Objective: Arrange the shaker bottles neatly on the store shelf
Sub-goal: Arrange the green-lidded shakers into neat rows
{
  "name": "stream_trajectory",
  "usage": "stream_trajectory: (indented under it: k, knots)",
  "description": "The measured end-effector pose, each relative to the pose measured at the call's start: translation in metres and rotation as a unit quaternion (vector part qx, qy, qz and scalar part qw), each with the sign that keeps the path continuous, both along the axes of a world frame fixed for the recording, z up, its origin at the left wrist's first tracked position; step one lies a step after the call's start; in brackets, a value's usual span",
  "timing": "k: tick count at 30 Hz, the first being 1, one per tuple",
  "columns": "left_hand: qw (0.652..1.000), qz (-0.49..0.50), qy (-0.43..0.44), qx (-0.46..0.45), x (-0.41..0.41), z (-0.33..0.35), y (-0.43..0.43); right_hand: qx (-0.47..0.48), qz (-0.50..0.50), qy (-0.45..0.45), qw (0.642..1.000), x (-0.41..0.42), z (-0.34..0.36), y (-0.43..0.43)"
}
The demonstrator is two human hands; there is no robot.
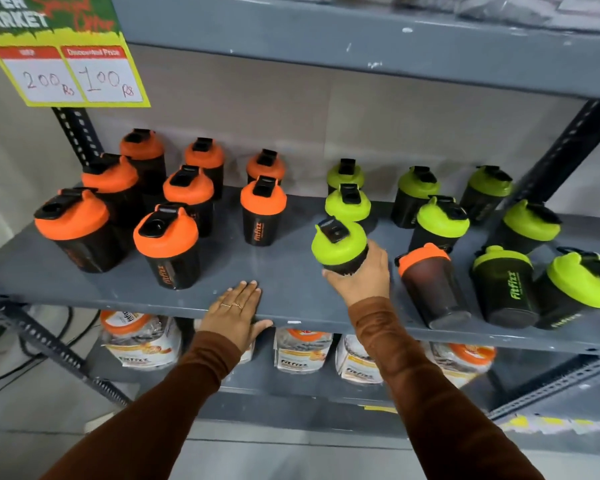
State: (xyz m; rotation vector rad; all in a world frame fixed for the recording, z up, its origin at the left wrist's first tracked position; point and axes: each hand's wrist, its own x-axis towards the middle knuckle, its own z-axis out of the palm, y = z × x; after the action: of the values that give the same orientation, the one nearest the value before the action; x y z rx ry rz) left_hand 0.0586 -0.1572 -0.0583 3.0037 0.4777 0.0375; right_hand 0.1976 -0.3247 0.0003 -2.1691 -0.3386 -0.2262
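Black shaker bottles stand on a grey metal shelf [84,289]. Several with orange lids [167,237] fill the left half; several with green lids [442,220] fill the right half. My right hand [361,275] is shut on a green-lidded bottle [338,242], held tilted just in front of the leftmost green column. An orange-lidded bottle [430,282] stands at the front among the green ones, just right of that hand. My left hand [236,313] lies flat and open on the shelf's front edge, holding nothing.
A yellow price sign [73,74] hangs at the upper left. Another grey shelf [326,39] runs overhead. The shelf below holds several jars with orange lids [302,355]. A perforated upright [568,150] frames the right side. Bare shelf surface lies between the orange and green groups.
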Motion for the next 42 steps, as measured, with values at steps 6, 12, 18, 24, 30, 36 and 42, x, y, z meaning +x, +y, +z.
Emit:
stream_trajectory:
  k: [6, 12, 18, 24, 30, 36, 42]
  knots:
    - [0.999, 0.012, -0.04, 0.008, 0.002, -0.003, -0.007, 0.129, -0.062, 0.097, 0.985, -0.008, -0.009, -0.009]
    - [1.0, 0.027, 0.016, -0.004, -0.001, 0.003, -0.006, 0.018, -0.02, 0.055, 0.998, -0.012, -0.008, -0.019]
    - [0.999, 0.023, 0.024, -0.005, -0.004, 0.001, -0.007, -0.229, -0.116, -0.191, 0.947, 0.013, 0.008, -0.067]
    - [0.998, 0.025, -0.05, -0.003, -0.002, 0.003, -0.014, -0.369, -0.189, 0.034, 0.909, 0.039, 0.003, -0.084]
    - [0.999, 0.018, -0.052, -0.002, -0.002, 0.002, -0.008, -0.259, -0.185, 0.02, 0.948, 0.02, 0.012, -0.104]
    - [0.999, -0.013, -0.031, 0.012, -0.004, 0.003, -0.005, 0.048, -0.089, -0.109, 0.989, -0.036, 0.028, -0.09]
    - [0.998, -0.057, -0.027, -0.001, -0.019, 0.003, 0.024, 0.125, 0.084, -0.026, 0.988, -0.089, 0.054, -0.015]
